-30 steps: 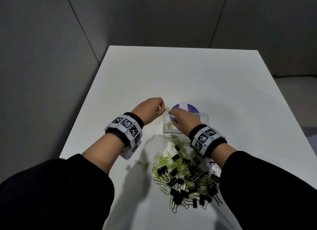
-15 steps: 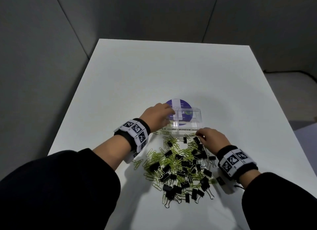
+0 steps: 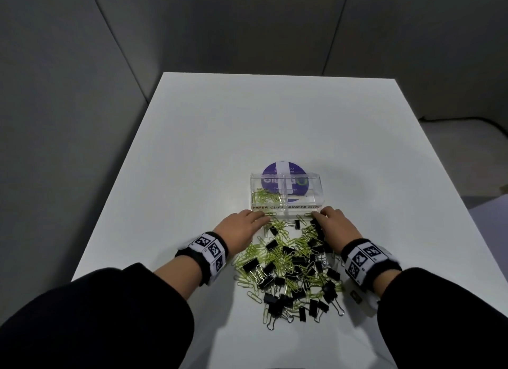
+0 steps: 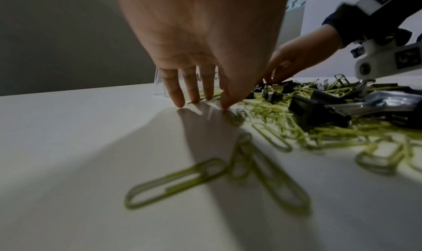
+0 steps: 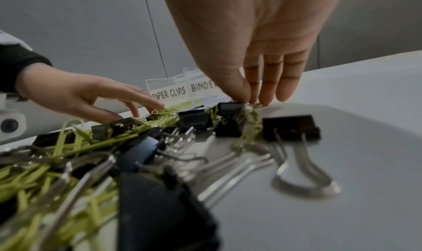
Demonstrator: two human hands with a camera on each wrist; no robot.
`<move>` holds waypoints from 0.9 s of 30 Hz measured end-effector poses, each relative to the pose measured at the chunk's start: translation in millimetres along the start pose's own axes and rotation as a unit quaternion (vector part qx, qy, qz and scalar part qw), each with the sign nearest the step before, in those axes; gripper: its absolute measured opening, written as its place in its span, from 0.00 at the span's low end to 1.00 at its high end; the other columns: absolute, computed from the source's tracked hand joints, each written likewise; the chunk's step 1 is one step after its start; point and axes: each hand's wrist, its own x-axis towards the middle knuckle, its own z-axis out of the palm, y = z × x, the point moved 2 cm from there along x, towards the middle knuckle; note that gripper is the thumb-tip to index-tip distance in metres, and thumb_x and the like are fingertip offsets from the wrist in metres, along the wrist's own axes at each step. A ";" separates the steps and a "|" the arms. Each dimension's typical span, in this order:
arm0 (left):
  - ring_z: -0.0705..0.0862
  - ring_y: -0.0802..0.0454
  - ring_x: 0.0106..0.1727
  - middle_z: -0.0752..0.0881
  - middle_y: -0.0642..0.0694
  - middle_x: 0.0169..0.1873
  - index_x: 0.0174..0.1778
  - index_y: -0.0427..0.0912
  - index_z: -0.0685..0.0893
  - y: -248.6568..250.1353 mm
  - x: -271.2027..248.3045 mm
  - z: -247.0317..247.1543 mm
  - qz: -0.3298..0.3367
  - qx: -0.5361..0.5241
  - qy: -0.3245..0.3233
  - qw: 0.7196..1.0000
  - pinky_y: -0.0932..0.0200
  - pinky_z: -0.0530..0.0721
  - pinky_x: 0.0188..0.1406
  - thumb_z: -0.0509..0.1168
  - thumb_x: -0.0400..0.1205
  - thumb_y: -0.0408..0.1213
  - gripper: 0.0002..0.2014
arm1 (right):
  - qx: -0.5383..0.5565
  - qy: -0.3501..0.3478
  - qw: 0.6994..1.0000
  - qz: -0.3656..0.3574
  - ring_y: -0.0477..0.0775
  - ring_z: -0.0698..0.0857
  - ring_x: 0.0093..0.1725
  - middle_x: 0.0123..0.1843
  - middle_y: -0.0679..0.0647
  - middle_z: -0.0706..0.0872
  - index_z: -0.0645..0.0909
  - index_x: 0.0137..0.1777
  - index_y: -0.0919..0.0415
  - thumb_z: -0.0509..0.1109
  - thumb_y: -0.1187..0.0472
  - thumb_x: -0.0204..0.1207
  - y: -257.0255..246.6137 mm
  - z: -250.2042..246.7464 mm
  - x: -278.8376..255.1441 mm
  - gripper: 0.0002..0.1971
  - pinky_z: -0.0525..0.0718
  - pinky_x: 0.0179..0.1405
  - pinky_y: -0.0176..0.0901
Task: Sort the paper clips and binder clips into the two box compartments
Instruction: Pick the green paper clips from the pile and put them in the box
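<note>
Sorting barely begun: few green paper clips (image 3: 264, 197) in the clear box (image 3: 286, 213) left compartment, right one empty, mixed pile (image 3: 288, 264) remaining on worktop (image 3: 275, 121); left hand (image 3: 242, 228) spread, right hand (image 3: 335, 225) fingertips pressed together on the pile's far edge, hold unclear.

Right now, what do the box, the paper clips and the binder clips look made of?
Box: clear rigid plastic, probably acrylic; the purple disc shows through it. Paper clips: thin wire with matte yellow-green coating. Binder clips: black bodies, likely painted metal, with shiny silver wire handles.

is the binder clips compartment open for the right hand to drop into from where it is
Probably yes: the right hand sits just in front of the clear box, whose binder clips compartment looks open-topped and empty, with nothing between.
</note>
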 end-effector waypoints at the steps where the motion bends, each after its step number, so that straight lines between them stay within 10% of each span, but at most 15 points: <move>1: 0.72 0.43 0.71 0.68 0.42 0.77 0.80 0.44 0.60 0.7 0.6 -0.2 -0.005 -0.002 0.004 1.000 0.51 0.78 0.66 0.55 0.80 0.24 0.31 | 0.009 0.002 1.000 0.004 0.61 0.71 0.68 0.71 0.60 0.71 0.65 0.76 0.59 0.61 0.70 0.78 -0.3 1.0 0.0 0.25 0.74 0.66 0.49; 11: 0.70 0.49 0.70 0.71 0.46 0.72 0.76 0.46 0.65 8.8 9.4 -0.8 -0.061 -0.078 0.004 0.995 0.56 0.74 0.68 0.63 0.81 0.46 0.27 | 0.069 0.053 0.996 0.007 0.61 0.78 0.59 0.61 0.59 0.79 0.81 0.59 0.62 0.62 0.65 0.80 2.3 6.2 6.6 0.11 0.80 0.54 0.49; 27: 0.82 0.45 0.56 0.83 0.41 0.57 0.59 0.37 0.80 18.3 12.8 -11.6 -0.112 -0.146 -0.062 0.981 0.54 0.81 0.59 0.58 0.84 0.35 0.11 | 0.079 0.024 0.997 -0.009 0.60 0.81 0.52 0.56 0.61 0.81 0.81 0.52 0.68 0.59 0.70 0.79 -19.3 8.5 8.2 0.09 0.77 0.51 0.42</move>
